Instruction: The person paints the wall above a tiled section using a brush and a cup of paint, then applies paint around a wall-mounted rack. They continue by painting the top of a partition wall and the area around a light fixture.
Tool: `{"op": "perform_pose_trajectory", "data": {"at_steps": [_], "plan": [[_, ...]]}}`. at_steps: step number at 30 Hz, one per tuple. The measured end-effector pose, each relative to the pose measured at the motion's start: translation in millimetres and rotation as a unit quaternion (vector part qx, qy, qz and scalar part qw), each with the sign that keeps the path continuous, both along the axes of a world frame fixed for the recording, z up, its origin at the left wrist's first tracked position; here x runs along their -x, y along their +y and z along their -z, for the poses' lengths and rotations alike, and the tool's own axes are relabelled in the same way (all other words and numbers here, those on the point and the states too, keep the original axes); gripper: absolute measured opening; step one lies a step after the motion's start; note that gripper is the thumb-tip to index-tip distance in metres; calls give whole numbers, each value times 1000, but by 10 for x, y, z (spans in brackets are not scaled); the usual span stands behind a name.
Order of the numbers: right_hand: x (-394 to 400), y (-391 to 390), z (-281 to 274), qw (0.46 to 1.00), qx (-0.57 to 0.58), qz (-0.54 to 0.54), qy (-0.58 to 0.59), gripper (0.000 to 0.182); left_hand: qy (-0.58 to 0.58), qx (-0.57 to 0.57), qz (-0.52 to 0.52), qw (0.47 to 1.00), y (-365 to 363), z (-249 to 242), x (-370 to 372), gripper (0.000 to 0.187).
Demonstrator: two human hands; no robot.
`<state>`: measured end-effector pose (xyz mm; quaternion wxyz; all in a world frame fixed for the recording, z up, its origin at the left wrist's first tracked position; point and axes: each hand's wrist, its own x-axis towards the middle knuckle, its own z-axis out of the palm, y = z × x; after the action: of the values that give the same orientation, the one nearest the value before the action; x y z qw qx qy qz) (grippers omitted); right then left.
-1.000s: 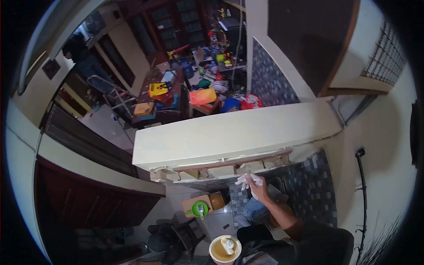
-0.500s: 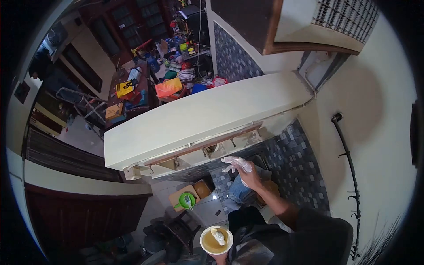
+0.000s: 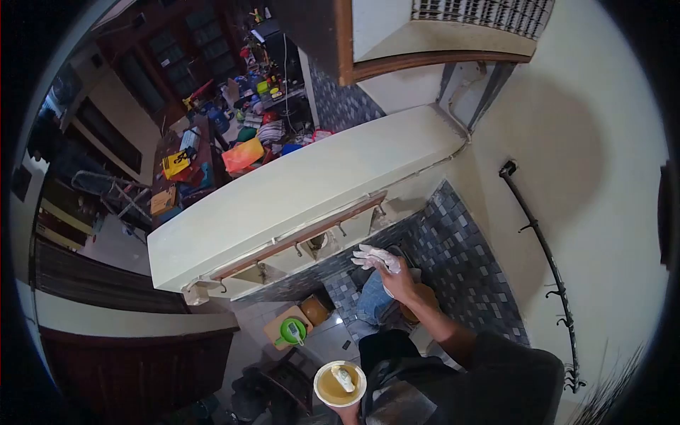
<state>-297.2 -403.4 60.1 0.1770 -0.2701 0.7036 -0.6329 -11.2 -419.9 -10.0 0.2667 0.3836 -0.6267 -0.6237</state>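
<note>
My left hand (image 3: 347, 413) grips a bowl (image 3: 340, 363) from below, at the bottom of the view. The bowl has a white rim and a tan inside, with a white lump (image 3: 344, 379) in it. Out in front, my right hand (image 3: 382, 262) is raised with its fingers stretched out and apart. White matter covers its fingers and part of its palm, and nothing is held in it. The low wall's tiled side lies just beyond the right fingertips.
A cream wall ledge (image 3: 304, 191) crosses ahead, with a hook rail (image 3: 297, 237) below it. On the floor sit a green bowl (image 3: 290, 331) with a pale device in it and a round brown object (image 3: 314, 309). A dark chair (image 3: 287, 379) stands lower left. Another hook rail (image 3: 542, 258) runs down the right wall.
The view has swung, so the ledge and room sit further left. My right hand's fingers have spread wider. The bowl stays in my left hand.
</note>
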Motion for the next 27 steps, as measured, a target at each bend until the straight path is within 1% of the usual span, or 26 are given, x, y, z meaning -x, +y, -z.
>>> {"op": "perform_pose_trajectory", "data": {"at_steps": [2, 3, 4, 6, 9, 11, 14, 15, 17, 19, 21, 22, 23, 24, 25, 26, 27], "plan": [[122, 63, 319, 998, -1, -20, -63, 24, 0, 1, 4, 1000, 5, -5, 12, 93], [109, 71, -35, 993, -63, -13, -100, 24, 1, 1, 6, 1000, 13, -8, 12, 93], [62, 81, -680, 983, -125, -5, -137, 25, 1, 0, 8, 1000, 14, -13, 12, 93], [47, 112, -996, 973, -181, 10, -146, 25, 1, -2, 10, 1000, 28, -15, 6, 93], [95, 146, -704, 988, -141, 5, -56, 25, 2, -1, 13, 1000, 67, -10, -25, 92], [183, 169, -431, 996, -86, -32, 12, 26, 6, -4, 16, 1000, 103, -10, -55, 92], [291, 143, -103, 993, 57, -108, 2, 28, 11, 0, 8, 1000, 146, -41, -74, 92], [281, 140, -107, 991, 49, -118, -40, 29, 11, 1, 3, 1000, 149, -52, -72, 92], [275, 123, -113, 994, 19, -111, 7, 24, 16, -2, -9, 1000, 207, -66, -85, 92], [216, 86, -298, 993, -38, -94, -68, 21, 30, -14, -39, 999, 215, -135, -67, 92], [252, 9, -185, 980, -66, -117, -147, 22, 59, -56, -110, 991, 206, -384, 57, 83], [221, -56, -156, 976, -23, -138, -167, 23, 81, -36, -131, 987, 215, -394, 41, 80], [191, -121, -108, 973, 11, -162, -161, 25, 70, -16, -131, 989, 206, -417, 9, 79], [212, -146, 17, 986, -23, -166, -24, 25, 57, 3, -133, 989, 200, -456, -36, 78], [149, -245, 3, 978, -50, -168, 115, 27, 43, 21, -138, 989, 191, -518, -78, 77], [40, -304, -54, 978, -32, -183, 96, 27, 53, 30, -157, 986, 181, -604, -109, 76], [-80, -365, -253, 977, -14, -197, 78, 28, 63, 40, -175, 982, 203, -694, -123, 76]]}}
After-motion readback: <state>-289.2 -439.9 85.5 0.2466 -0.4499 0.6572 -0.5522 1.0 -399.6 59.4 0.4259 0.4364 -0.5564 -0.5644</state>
